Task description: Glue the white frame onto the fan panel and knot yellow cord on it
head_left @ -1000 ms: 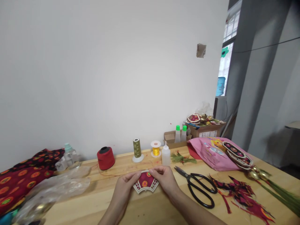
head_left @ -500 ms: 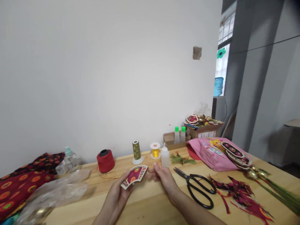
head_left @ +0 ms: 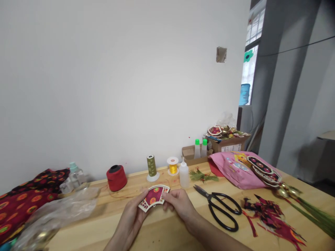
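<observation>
Between my hands is a fan-shaped ornament [head_left: 154,197] with a pale cut-out border and dark red patterned fabric in its middle. My left hand [head_left: 133,213] grips its left end, thumb on the front face and fingers behind. At the right end, my right hand [head_left: 180,206] pinches the border between thumb and fingers. The ornament is held above the wooden table, its face tilted up toward me. Black-handled scissors [head_left: 218,208] lie on the table to the right of my right hand, blades pointing to the upper left.
Along the wall stand a red thread cone [head_left: 116,178], a green thread spool [head_left: 151,168], a yellow thread spool [head_left: 173,166] and a squeeze bottle [head_left: 184,175]. Fabric scraps [head_left: 272,216] and a pink bag [head_left: 235,170] lie right. Patterned cloth [head_left: 28,209] and clear plastic [head_left: 68,209] lie left.
My right hand, apart from the ornament before, has closed on its right end. The ornament has shifted slightly right and turned more level.
</observation>
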The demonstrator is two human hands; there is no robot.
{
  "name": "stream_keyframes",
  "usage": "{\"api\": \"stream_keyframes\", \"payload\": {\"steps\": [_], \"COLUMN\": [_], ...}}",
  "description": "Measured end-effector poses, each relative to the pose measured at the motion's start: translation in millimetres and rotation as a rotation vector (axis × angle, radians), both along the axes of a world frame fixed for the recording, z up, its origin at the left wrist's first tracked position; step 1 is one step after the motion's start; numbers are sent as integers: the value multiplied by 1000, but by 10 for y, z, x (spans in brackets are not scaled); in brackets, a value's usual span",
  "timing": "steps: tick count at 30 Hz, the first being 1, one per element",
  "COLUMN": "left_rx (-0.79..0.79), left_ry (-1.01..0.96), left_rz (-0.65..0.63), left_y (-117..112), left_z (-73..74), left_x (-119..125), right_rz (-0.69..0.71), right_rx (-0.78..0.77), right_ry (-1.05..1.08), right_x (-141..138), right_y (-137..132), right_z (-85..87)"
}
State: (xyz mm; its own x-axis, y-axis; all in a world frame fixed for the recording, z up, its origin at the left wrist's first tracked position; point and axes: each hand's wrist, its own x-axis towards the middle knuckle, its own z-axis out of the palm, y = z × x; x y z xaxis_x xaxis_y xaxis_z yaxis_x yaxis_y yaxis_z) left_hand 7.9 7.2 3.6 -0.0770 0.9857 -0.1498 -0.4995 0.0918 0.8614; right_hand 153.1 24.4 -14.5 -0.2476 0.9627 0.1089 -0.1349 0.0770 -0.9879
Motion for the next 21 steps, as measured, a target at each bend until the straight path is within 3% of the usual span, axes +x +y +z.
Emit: {"api": "stream_keyframes", "payload": {"steps": [6, 14, 21], "left_rx": [-184, -227, -53], "left_ry": [169, 188, 220], "left_rz": [-46, -53, 16], "left_y": [-74, -73, -26], "left_z": [117, 134, 56], "left_x": [73, 93, 90], "right_rz": [-58, -88, -143], "right_rx": [-59, -90, -78], "right_ry": [88, 103, 93], "right_x": [23, 37, 42], "right_y": [-2, 2, 16], "right_z": [59, 65, 57]}}
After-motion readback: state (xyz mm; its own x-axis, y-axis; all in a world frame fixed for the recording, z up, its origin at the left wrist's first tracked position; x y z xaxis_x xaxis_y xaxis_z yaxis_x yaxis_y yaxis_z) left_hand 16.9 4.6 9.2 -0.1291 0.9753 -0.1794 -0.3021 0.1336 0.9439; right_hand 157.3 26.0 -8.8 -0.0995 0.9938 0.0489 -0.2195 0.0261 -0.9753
